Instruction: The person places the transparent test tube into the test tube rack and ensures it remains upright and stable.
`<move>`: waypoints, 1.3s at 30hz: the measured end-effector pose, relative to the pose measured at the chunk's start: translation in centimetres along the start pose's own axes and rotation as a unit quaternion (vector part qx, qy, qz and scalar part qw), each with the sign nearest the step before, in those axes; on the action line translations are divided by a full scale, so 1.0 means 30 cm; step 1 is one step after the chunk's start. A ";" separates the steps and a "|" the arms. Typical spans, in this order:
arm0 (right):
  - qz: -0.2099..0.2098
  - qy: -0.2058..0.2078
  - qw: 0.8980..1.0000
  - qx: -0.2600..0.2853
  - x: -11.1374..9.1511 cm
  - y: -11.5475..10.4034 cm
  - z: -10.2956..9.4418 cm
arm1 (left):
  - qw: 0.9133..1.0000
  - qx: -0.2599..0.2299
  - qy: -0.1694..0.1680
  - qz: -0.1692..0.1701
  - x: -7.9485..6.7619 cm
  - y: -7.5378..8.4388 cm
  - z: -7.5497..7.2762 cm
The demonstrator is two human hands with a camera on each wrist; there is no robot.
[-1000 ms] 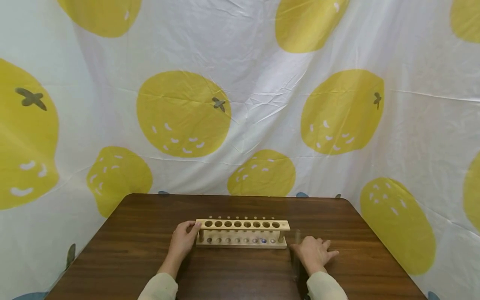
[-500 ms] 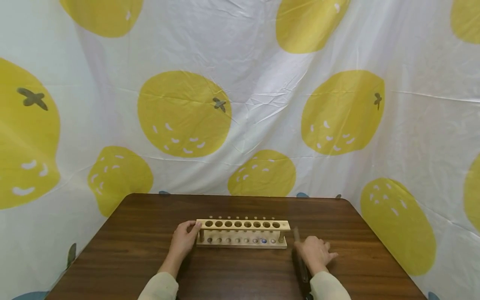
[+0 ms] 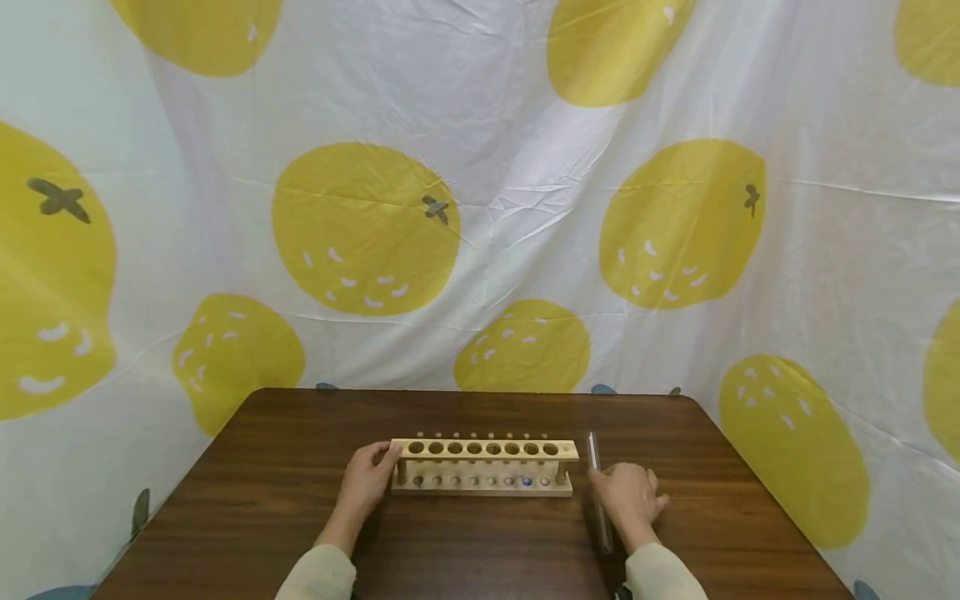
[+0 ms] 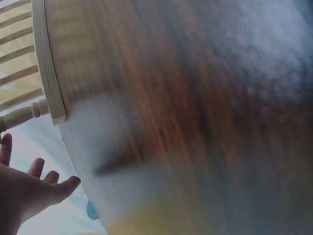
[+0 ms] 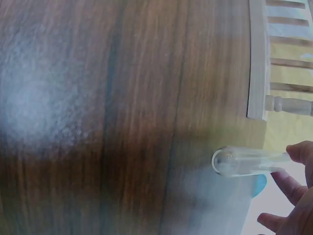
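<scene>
A pale wooden test tube rack [image 3: 483, 492] stands across the middle of the table, with a row of round holes along its top rail. My left hand [image 3: 367, 477] grips the left end of that rail. In the left wrist view, the other fingers [image 4: 63, 190] of this hand extend away from the rack. To the right of the rack, my right hand [image 3: 626, 498] pinches a clear glass test tube [image 3: 603, 533]. The tube slants, its rounded end [image 5: 226, 161] toward me and its other end pointing away. It stands apart from the rack.
The dark wooden table [image 3: 300, 433] has rounded far corners. Behind it hangs a white cloth [image 3: 525, 250] printed with big yellow lemons. Short wooden pegs [image 3: 473, 435] show in a row along the back of the rack.
My right hand has shifted slightly forward with the test tube, whose far end now reaches higher in the head view. The blurred tube has become sharp. My left hand and the rack stay put.
</scene>
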State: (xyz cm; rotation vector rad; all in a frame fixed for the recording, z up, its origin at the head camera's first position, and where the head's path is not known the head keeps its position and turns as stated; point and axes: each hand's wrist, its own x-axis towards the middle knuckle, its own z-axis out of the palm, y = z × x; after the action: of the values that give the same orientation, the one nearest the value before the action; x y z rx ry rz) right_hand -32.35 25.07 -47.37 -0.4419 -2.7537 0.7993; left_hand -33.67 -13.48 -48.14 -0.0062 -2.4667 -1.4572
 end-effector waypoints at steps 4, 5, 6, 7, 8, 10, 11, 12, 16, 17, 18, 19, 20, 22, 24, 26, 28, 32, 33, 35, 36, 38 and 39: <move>0.000 0.034 0.999 0.034 -0.001 -0.009 0.000 | 1.000 -0.002 -0.003 0.002 0.002 -0.001 -0.001; 0.001 0.042 0.998 0.043 0.000 -0.010 0.001 | 1.000 -0.004 -0.004 0.002 0.002 0.000 -0.002; 0.001 0.051 0.997 0.052 0.000 -0.014 0.001 | 1.000 -0.005 -0.005 0.003 0.002 0.000 -0.002; 0.003 0.060 0.996 0.061 0.002 -0.016 0.001 | 1.000 -0.006 -0.006 0.004 0.002 0.000 -0.003; 0.004 0.069 0.995 0.070 0.003 -0.018 0.001 | 1.000 -0.006 -0.007 0.004 0.002 0.001 -0.003; 0.004 0.089 0.992 0.085 0.006 -0.023 0.001 | 1.000 -0.007 -0.007 0.004 0.002 0.001 -0.003; 0.002 0.101 0.990 0.093 0.007 -0.026 0.000 | 1.000 -0.008 -0.007 0.004 0.002 0.002 -0.003; 0.001 0.112 0.988 0.102 0.007 -0.030 -0.001 | 1.000 -0.008 -0.007 0.004 0.002 0.002 -0.003; -0.008 0.155 0.979 0.134 0.008 -0.050 -0.011 | 1.000 -0.008 -0.008 0.004 0.003 0.002 -0.002; -0.010 0.164 0.976 0.143 0.008 -0.056 -0.015 | 1.000 -0.009 -0.009 0.004 0.004 0.002 -0.002; -0.011 0.170 0.974 0.151 0.009 -0.061 -0.019 | 1.000 -0.009 -0.009 0.004 0.004 0.002 -0.002; -0.014 0.175 0.972 0.157 0.010 -0.067 -0.023 | 1.000 -0.010 -0.009 0.003 0.004 0.002 -0.003; -0.016 0.179 0.970 0.163 0.011 -0.073 -0.027 | 1.000 -0.010 -0.009 0.002 0.004 0.002 -0.003; -0.019 0.185 0.967 0.174 0.014 -0.083 -0.035 | 1.000 -0.012 -0.009 0.001 0.003 0.002 -0.004; -0.023 0.192 0.964 0.181 0.018 -0.092 -0.041 | 1.000 -0.011 -0.009 -0.001 0.003 0.002 -0.004; -0.027 0.203 0.960 0.189 0.020 -0.100 -0.047 | 1.000 -0.011 -0.010 -0.004 0.002 0.001 -0.003; -0.033 0.211 0.956 0.200 0.022 -0.110 -0.054 | 1.000 -0.011 -0.012 -0.008 0.002 0.001 -0.003; -0.042 0.221 0.948 0.224 0.022 -0.129 -0.075 | 1.000 -0.012 -0.015 -0.014 -0.001 0.001 -0.002; -0.045 0.222 0.947 0.229 0.022 -0.133 -0.082 | 1.000 -0.012 -0.015 -0.014 -0.001 0.002 -0.003; -0.049 0.226 0.943 0.238 0.024 -0.142 -0.095 | 1.000 -0.011 -0.014 -0.014 -0.001 0.002 -0.003; -0.052 0.230 0.941 0.242 0.025 -0.145 -0.100 | 1.000 -0.010 -0.013 -0.013 -0.002 0.003 -0.004; -0.057 0.233 0.939 0.247 0.031 -0.151 -0.110 | 1.000 -0.009 -0.011 -0.010 -0.002 0.004 -0.005; -0.058 0.234 0.938 0.250 0.033 -0.154 -0.114 | 1.000 -0.010 -0.011 -0.010 -0.002 0.005 -0.006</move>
State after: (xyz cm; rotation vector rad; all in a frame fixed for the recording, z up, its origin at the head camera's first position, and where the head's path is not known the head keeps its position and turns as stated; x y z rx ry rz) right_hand -33.24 23.33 -41.88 -0.3074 -2.0266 1.1449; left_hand -33.56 -13.55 -47.95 -0.0024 -2.4767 -1.4962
